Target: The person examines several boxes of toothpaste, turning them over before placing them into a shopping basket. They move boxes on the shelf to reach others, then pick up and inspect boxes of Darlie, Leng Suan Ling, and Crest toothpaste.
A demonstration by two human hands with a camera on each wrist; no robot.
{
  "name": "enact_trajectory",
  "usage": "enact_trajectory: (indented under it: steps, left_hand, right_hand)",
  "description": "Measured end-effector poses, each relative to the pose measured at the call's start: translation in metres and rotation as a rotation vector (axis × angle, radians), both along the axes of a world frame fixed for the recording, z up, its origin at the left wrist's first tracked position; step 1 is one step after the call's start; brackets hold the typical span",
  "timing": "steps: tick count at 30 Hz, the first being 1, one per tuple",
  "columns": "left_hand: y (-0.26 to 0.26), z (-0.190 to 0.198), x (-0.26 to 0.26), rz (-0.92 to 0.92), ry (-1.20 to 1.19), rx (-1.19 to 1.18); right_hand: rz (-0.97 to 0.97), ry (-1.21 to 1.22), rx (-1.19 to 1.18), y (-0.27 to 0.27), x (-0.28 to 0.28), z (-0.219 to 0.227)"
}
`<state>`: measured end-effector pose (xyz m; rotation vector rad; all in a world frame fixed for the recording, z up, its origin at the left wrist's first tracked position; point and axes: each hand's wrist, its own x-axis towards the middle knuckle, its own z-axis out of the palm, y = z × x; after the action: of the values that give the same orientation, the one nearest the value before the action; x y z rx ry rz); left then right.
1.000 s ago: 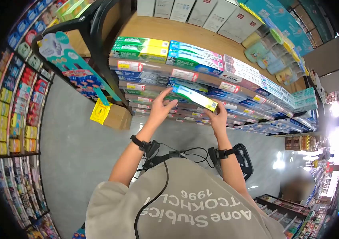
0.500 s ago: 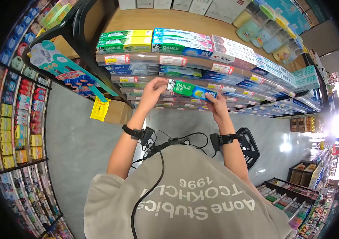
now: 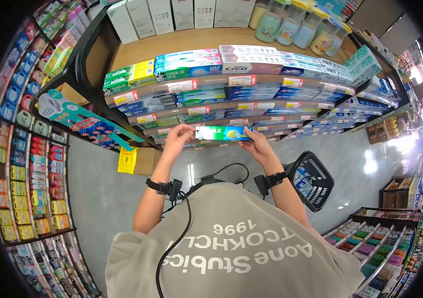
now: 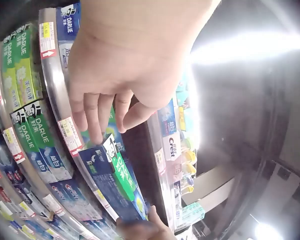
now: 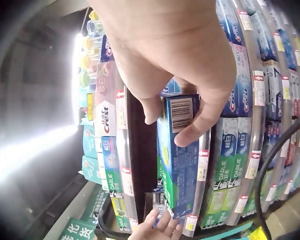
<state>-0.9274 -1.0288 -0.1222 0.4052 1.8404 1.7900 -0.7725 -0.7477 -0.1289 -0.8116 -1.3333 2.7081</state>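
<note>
A green and blue Darlie toothpaste box (image 3: 224,133) lies level between my hands, in front of the shelf. My right hand (image 3: 258,148) grips its right end, thumb on one side and fingers on the other; the right wrist view shows the barcode end of the toothpaste box (image 5: 177,150) between them. My left hand (image 3: 175,141) is at the other end. In the left wrist view my left hand (image 4: 127,65) has its fingers loosely bent, fingertips right at the end of the toothpaste box (image 4: 122,172).
Shelf tiers ahead hold rows of toothpaste boxes, with Crest boxes (image 3: 250,59) on the top tier. A black basket (image 3: 319,181) with blue packages inside stands on the floor at right. A cardboard box (image 3: 147,160) with a yellow bag (image 3: 127,160) is at left.
The toothpaste box has turned from slanted to level, its green printed side now facing up, and has come lower, away from the shelf. The view has shifted, bringing the basket's contents into sight.
</note>
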Motion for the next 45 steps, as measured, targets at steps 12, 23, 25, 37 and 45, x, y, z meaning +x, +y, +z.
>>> enact_trajectory:
  steps: [12,23,25,37,45]
  left_hand:
    - [0.009,0.005,-0.007,0.001,0.099,0.025]
    - [0.014,0.002,-0.021,0.119,0.139,0.111]
    - [0.021,0.007,-0.025,0.151,0.221,0.051]
    - [0.044,0.006,-0.038,0.273,0.483,-0.088]
    - [0.036,-0.005,-0.046,0.269,0.532,-0.235]
  right_hand:
    - [-0.001,0.04,0.015,0.004,0.004,0.012]
    - [-0.175,0.068,0.156,-0.002,-0.035,0.022]
    - [-0.332,0.119,0.238,-0.011,-0.054,0.018]
    - [-0.39,-0.008,1.094,-0.042,-0.103,0.02]
    - [-0.346,0.254,0.563,-0.038,-0.122,-0.02]
